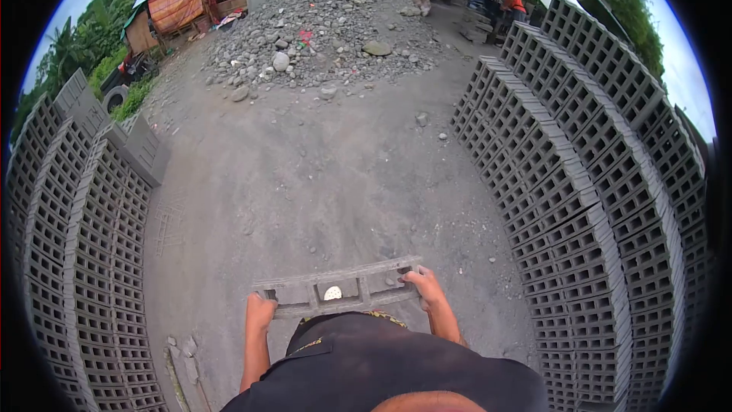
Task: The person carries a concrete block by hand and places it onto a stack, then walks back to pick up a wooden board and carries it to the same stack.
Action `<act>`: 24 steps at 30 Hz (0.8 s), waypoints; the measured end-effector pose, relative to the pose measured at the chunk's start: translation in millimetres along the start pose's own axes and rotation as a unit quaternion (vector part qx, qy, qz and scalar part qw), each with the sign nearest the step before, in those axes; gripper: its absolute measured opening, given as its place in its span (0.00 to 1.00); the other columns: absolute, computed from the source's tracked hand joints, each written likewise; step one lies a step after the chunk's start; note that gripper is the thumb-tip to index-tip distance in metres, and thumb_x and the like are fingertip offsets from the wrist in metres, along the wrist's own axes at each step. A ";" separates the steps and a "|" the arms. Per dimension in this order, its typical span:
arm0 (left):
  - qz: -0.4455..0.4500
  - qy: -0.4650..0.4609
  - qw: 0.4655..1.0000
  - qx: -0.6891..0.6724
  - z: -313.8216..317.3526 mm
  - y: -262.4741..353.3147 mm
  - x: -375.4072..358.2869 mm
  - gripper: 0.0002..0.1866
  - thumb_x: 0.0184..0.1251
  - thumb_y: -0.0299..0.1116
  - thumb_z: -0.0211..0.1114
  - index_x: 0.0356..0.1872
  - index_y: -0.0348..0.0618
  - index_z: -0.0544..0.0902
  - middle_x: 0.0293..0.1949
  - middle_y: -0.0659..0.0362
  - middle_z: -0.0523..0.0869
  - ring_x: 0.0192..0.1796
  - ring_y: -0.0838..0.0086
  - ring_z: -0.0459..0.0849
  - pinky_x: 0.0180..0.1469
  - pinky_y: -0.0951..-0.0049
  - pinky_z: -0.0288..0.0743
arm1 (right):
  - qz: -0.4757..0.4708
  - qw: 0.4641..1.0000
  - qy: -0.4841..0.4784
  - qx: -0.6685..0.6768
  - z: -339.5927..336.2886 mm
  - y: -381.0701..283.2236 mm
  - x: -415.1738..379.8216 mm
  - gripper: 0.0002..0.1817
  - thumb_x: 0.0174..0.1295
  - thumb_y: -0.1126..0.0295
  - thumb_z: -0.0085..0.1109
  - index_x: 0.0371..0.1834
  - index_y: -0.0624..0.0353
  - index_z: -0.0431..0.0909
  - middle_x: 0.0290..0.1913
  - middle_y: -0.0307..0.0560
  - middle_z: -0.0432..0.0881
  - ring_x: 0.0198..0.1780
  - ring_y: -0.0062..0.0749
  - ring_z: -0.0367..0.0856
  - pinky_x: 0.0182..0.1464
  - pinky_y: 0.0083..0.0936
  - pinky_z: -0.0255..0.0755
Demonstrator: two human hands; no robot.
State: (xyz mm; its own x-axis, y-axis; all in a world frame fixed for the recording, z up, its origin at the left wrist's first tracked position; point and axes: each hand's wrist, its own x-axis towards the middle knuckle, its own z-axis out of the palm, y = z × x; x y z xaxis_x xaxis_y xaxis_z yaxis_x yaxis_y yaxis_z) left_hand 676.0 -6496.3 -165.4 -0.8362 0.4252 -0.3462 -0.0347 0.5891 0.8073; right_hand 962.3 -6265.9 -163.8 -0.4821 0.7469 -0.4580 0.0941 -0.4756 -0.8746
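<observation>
A grey hollow concrete block [343,272] is held level in front of my body, its openings facing up towards me. My left hand [261,309] is closed on the block's left end. At the opposite end, my right hand [425,288] grips with the thumb over the end opening. Through the middle opening a pale, dark-spotted patch [332,293] shows; I cannot make out what it is. The undersides of the block and most of the fingers are hidden.
Tall stacks of hollow blocks line the right [564,206] and left [99,259]. Ahead rises a gravel pile [335,23] with loose stones at its foot. A person in orange [514,3] is at the back right. Broken strips [183,370] lie at lower left.
</observation>
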 end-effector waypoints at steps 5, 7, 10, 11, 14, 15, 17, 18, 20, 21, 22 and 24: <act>0.060 -0.094 0.994 -0.013 74.1 103.2 127.2 0.04 0.34 0.21 0.57 0.13 0.30 0.71 0.15 0.60 0.70 0.20 0.77 0.69 0.18 0.69 0.61 | 0.000 0.993 0.088 0.076 -22.3 -83.9 93.6 0.20 0.41 0.71 0.54 0.40 0.70 0.72 0.35 0.48 0.77 0.38 0.31 0.75 0.41 0.24 0.67; 0.060 -0.117 0.991 -0.009 116.6 140.4 172.6 0.04 0.35 0.22 0.57 0.13 0.31 0.72 0.15 0.61 0.71 0.20 0.77 0.69 0.18 0.70 0.61 | -0.010 0.991 0.111 0.079 -43.6 -100.4 148.1 0.16 0.42 0.71 0.53 0.36 0.67 0.74 0.34 0.48 0.77 0.36 0.31 0.75 0.39 0.25 0.68; 0.061 -0.145 0.987 -0.029 181.2 199.9 238.6 0.04 0.36 0.23 0.58 0.15 0.32 0.73 0.16 0.61 0.72 0.20 0.77 0.70 0.18 0.70 0.61 | -0.036 0.988 0.140 0.053 -77.1 -130.3 241.3 0.16 0.42 0.71 0.52 0.37 0.66 0.74 0.33 0.47 0.77 0.36 0.32 0.75 0.39 0.26 0.68; 0.066 -0.145 0.987 -0.032 202.2 216.6 262.6 0.04 0.36 0.23 0.58 0.15 0.32 0.73 0.16 0.61 0.72 0.20 0.77 0.70 0.18 0.70 0.61 | -0.033 0.989 0.127 0.069 -81.4 -149.0 270.7 0.19 0.41 0.71 0.53 0.39 0.68 0.73 0.34 0.48 0.77 0.37 0.31 0.75 0.40 0.25 0.68; 0.057 -0.133 0.986 -0.087 264.1 272.1 332.6 0.04 0.36 0.23 0.58 0.16 0.33 0.75 0.17 0.61 0.73 0.21 0.77 0.71 0.20 0.71 0.63 | -0.036 0.991 0.115 0.056 -101.8 -201.9 363.8 0.22 0.40 0.71 0.55 0.41 0.70 0.72 0.35 0.48 0.77 0.38 0.31 0.74 0.42 0.24 0.66; 0.035 -0.138 0.987 -0.079 278.6 277.0 352.4 0.06 0.35 0.23 0.59 0.20 0.32 0.75 0.18 0.61 0.73 0.22 0.76 0.71 0.22 0.71 0.63 | -0.013 0.992 0.119 0.032 -108.5 -212.5 389.2 0.22 0.40 0.71 0.55 0.42 0.70 0.72 0.35 0.49 0.77 0.39 0.31 0.73 0.43 0.24 0.66; 0.013 -0.130 0.989 -0.074 298.2 316.5 394.2 0.09 0.35 0.23 0.60 0.23 0.31 0.75 0.20 0.60 0.74 0.23 0.75 0.71 0.23 0.70 0.64 | -0.012 0.994 0.099 0.045 -112.4 -257.2 448.3 0.22 0.39 0.71 0.55 0.41 0.70 0.72 0.36 0.48 0.77 0.39 0.31 0.73 0.44 0.24 0.65; -0.004 -0.123 0.990 -0.074 307.3 332.9 408.6 0.09 0.35 0.23 0.60 0.23 0.31 0.75 0.21 0.60 0.74 0.23 0.75 0.71 0.24 0.70 0.64 | 0.000 0.994 0.092 0.060 -115.7 -274.2 468.5 0.22 0.39 0.71 0.55 0.40 0.71 0.73 0.36 0.48 0.77 0.40 0.31 0.73 0.45 0.23 0.64; -0.028 -0.114 0.990 -0.080 328.8 365.3 431.4 0.09 0.35 0.24 0.60 0.23 0.31 0.75 0.21 0.60 0.74 0.24 0.74 0.72 0.24 0.70 0.65 | 0.006 0.996 0.081 0.041 -123.1 -306.1 515.5 0.21 0.39 0.71 0.55 0.40 0.71 0.73 0.36 0.48 0.77 0.40 0.31 0.73 0.45 0.23 0.64; -0.021 -0.088 0.992 -0.087 338.8 385.6 445.9 0.09 0.36 0.24 0.60 0.23 0.31 0.76 0.21 0.60 0.74 0.24 0.74 0.72 0.25 0.70 0.65 | -0.002 0.997 0.071 0.029 -126.6 -323.6 546.2 0.21 0.39 0.70 0.55 0.40 0.70 0.73 0.36 0.48 0.77 0.40 0.30 0.73 0.45 0.23 0.63; -0.012 -0.062 0.994 -0.094 350.6 405.1 463.9 0.09 0.36 0.24 0.59 0.23 0.31 0.76 0.21 0.59 0.74 0.25 0.74 0.72 0.26 0.70 0.65 | -0.004 0.997 0.067 0.025 -132.1 -335.2 579.5 0.21 0.39 0.70 0.55 0.40 0.70 0.73 0.36 0.48 0.77 0.40 0.30 0.73 0.45 0.23 0.63; -0.003 -0.063 0.991 -0.117 377.9 436.1 504.5 0.08 0.36 0.24 0.59 0.22 0.31 0.75 0.21 0.59 0.74 0.25 0.74 0.72 0.26 0.71 0.66 | 0.019 0.996 0.082 0.036 -144.1 -345.3 642.7 0.21 0.40 0.70 0.56 0.39 0.70 0.74 0.37 0.47 0.77 0.40 0.31 0.73 0.45 0.22 0.63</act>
State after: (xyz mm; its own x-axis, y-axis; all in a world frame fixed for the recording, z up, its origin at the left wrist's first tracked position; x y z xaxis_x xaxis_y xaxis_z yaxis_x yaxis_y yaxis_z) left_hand 445.7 -5765.2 -168.6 -0.7613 0.5128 -0.3968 -0.1783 0.4228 0.8885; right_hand 745.5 -5554.7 -179.2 -0.3299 0.7912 -0.5150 0.0435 -0.5323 -0.8455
